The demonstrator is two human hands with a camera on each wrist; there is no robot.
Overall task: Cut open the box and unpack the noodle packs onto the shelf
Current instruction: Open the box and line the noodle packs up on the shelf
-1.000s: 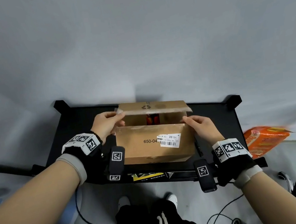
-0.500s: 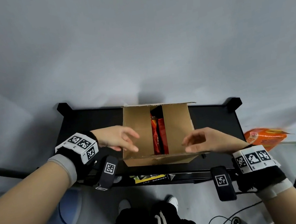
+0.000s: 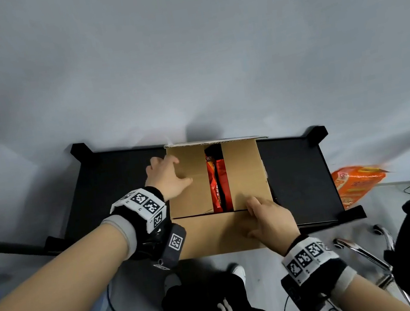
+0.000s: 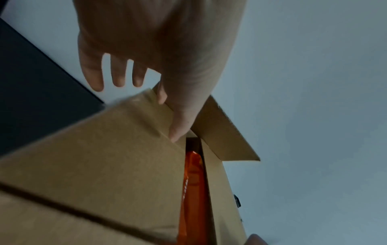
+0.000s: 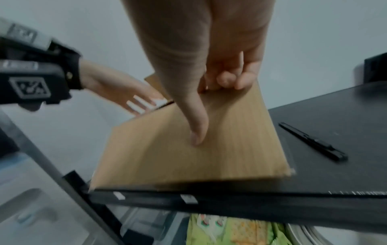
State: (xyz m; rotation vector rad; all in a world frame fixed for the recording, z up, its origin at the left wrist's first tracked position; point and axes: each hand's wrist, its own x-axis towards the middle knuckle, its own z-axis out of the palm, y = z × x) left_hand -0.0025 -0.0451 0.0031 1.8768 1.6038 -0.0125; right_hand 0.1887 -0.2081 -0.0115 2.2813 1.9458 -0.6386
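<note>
Now, with the brown cardboard box [image 3: 218,180] on the black shelf [image 3: 296,168] freshly folded open, your right hand [image 3: 269,219] presses the near flap [image 3: 210,234] flat, your left hand [image 3: 167,177] pinches an inner flap [image 4: 104,149], exposing orange-red noodle packs [image 3: 217,182] ready for unpacking.

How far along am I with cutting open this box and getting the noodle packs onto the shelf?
The cutting looks done: the box is open, its near flap folded toward you under your right hand, and the cutter lies on the shelf. In hand: your left hand grips the left inner flap. Left: both inner flaps cover the noodle packs, and none are unpacked yet.
</note>
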